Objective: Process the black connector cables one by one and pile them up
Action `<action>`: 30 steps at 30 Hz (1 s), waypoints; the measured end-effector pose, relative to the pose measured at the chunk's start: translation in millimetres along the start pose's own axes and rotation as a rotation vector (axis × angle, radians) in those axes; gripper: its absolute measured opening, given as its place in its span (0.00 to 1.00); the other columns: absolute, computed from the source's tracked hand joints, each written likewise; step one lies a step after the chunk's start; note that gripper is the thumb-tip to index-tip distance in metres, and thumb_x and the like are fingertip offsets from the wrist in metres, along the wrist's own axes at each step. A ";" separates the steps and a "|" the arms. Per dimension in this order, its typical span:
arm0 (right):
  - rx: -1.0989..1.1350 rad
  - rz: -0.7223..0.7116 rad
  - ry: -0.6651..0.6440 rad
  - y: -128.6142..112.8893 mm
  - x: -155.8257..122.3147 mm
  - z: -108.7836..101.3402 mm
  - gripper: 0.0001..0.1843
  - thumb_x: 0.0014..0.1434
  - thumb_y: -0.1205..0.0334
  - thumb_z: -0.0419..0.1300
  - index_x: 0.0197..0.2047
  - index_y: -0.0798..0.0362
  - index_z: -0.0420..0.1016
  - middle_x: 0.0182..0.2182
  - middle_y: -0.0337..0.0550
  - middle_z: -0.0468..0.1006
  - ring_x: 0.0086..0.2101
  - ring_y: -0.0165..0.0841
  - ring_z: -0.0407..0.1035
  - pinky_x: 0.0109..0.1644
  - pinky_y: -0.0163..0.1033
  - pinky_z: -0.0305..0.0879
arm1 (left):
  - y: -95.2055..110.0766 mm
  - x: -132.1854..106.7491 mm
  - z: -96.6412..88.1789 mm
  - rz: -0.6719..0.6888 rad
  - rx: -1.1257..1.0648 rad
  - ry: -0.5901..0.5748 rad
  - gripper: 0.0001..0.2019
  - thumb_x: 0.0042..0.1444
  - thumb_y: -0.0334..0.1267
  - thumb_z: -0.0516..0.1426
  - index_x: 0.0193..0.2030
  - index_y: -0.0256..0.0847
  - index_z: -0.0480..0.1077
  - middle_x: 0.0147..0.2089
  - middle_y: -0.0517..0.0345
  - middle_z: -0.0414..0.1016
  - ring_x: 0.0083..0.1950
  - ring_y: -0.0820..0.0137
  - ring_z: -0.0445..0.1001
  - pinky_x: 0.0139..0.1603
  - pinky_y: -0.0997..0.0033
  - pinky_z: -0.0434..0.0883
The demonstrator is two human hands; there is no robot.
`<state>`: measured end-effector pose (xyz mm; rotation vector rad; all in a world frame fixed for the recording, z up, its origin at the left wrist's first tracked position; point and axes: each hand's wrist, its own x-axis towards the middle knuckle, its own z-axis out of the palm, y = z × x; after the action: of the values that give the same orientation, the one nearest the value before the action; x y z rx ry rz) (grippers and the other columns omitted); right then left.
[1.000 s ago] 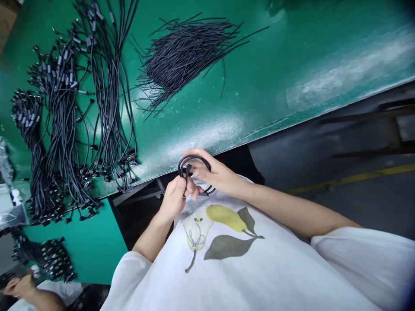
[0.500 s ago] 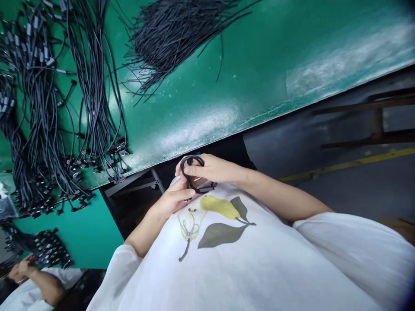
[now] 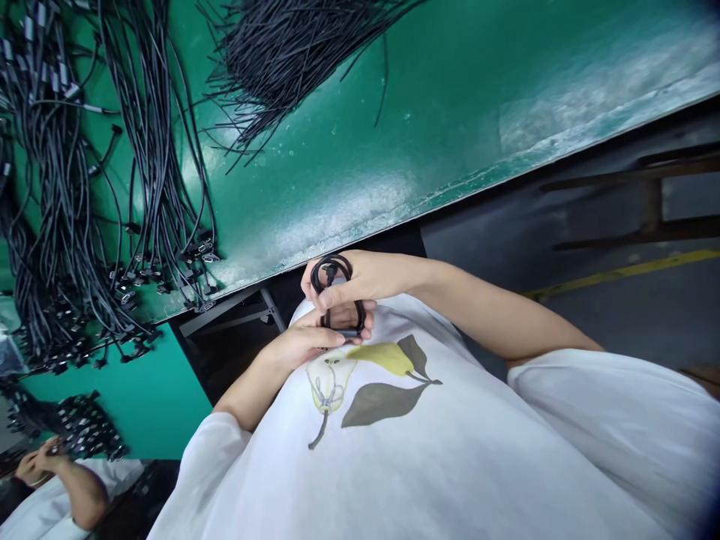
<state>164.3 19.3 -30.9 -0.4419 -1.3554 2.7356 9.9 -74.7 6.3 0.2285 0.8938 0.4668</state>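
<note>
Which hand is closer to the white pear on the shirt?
The left hand is closer, just above the white pear print. The right hand is farther away, higher up, on the black cable loop.

Black cable [image 3: 331, 257], coiled into a small upright loop, plug [image 3: 329, 274] showing inside, held between left hand [image 3: 301, 345] and right hand [image 3: 365, 279].

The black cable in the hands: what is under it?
Under the black cable are the left hand and white shirt; the right hand hides some of the cable.
</note>
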 end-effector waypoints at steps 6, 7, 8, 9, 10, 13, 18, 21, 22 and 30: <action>0.130 -0.080 0.093 10.6 12.0 0.6 0.26 0.57 0.38 0.58 0.36 0.56 0.70 0.24 0.34 0.70 0.13 0.19 0.57 0.11 0.25 0.51 | 0.9 12.2 15.6 0.027 -0.072 -0.021 0.25 0.38 0.29 0.61 0.48 0.36 0.72 0.53 0.46 0.74 0.57 0.54 0.71 0.57 0.55 0.67; 0.146 -0.130 0.094 11.6 13.1 -0.2 0.25 0.57 0.39 0.59 0.34 0.56 0.70 0.25 0.35 0.70 0.15 0.19 0.58 0.13 0.25 0.54 | 1.6 13.1 16.3 0.033 -0.088 -0.028 0.25 0.37 0.29 0.60 0.48 0.37 0.72 0.53 0.46 0.75 0.58 0.52 0.70 0.58 0.53 0.66; 0.160 -0.195 0.092 12.1 13.6 -1.7 0.25 0.57 0.40 0.61 0.32 0.57 0.70 0.26 0.36 0.70 0.18 0.20 0.60 0.16 0.25 0.58 | 2.6 13.1 16.5 0.034 -0.112 -0.040 0.26 0.36 0.29 0.59 0.48 0.38 0.72 0.52 0.47 0.75 0.59 0.51 0.70 0.59 0.51 0.65; 0.174 -0.269 0.088 12.4 13.7 -3.6 0.24 0.56 0.42 0.62 0.30 0.58 0.71 0.28 0.38 0.71 0.22 0.21 0.63 0.20 0.25 0.62 | 3.7 12.2 16.3 0.028 -0.141 -0.058 0.27 0.36 0.30 0.58 0.49 0.39 0.72 0.52 0.48 0.76 0.60 0.49 0.69 0.60 0.49 0.65; 0.184 -0.335 0.076 12.7 13.5 -5.7 0.23 0.56 0.43 0.63 0.29 0.59 0.71 0.30 0.39 0.71 0.25 0.21 0.65 0.25 0.25 0.65 | 5.0 10.7 16.1 0.012 -0.170 -0.081 0.28 0.35 0.30 0.57 0.49 0.40 0.72 0.52 0.48 0.76 0.61 0.48 0.68 0.59 0.47 0.65; 0.191 -0.393 -0.046 14.3 12.6 -11.4 0.22 0.56 0.46 0.64 0.28 0.60 0.73 0.33 0.41 0.72 0.32 0.24 0.68 0.31 0.26 0.68 | 9.4 4.7 17.5 -0.069 -0.210 -0.118 0.30 0.35 0.28 0.57 0.51 0.42 0.71 0.53 0.48 0.75 0.60 0.47 0.69 0.56 0.45 0.68; 0.258 -0.193 -0.045 9.6 9.2 -14.4 0.20 0.56 0.46 0.64 0.34 0.58 0.74 0.36 0.42 0.74 0.23 0.21 0.66 0.18 0.25 0.62 | 14.7 4.8 29.2 -0.017 -0.149 0.112 0.23 0.35 0.23 0.56 0.42 0.38 0.73 0.44 0.52 0.75 0.45 0.64 0.73 0.48 0.59 0.72; 0.281 -0.069 0.037 -3.8 2.1 -12.3 0.17 0.58 0.50 0.62 0.40 0.57 0.73 0.35 0.42 0.75 0.20 0.19 0.64 0.18 0.24 0.62 | 15.7 11.6 34.5 0.068 -0.144 0.222 0.18 0.37 0.23 0.56 0.38 0.37 0.73 0.41 0.54 0.74 0.40 0.70 0.70 0.43 0.68 0.71; 0.297 -0.068 0.050 -8.6 -0.8 -10.6 0.15 0.59 0.53 0.62 0.41 0.57 0.72 0.35 0.42 0.76 0.21 0.20 0.65 0.20 0.24 0.64 | 15.7 13.6 34.8 0.076 -0.145 0.229 0.18 0.37 0.22 0.56 0.37 0.37 0.74 0.40 0.54 0.74 0.40 0.70 0.70 0.43 0.68 0.71; 0.451 -0.267 0.077 -15.6 -8.8 4.0 0.13 0.63 0.56 0.58 0.48 0.51 0.63 0.25 0.31 0.65 0.21 0.22 0.62 0.16 0.23 0.59 | 17.5 9.2 20.8 -0.023 -0.104 -0.031 0.26 0.38 0.21 0.59 0.48 0.38 0.75 0.51 0.49 0.75 0.60 0.51 0.68 0.60 0.44 0.66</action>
<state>170.4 24.2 -14.3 -0.3019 -0.6852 2.6500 26.1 -54.9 19.2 0.1304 0.8383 0.4853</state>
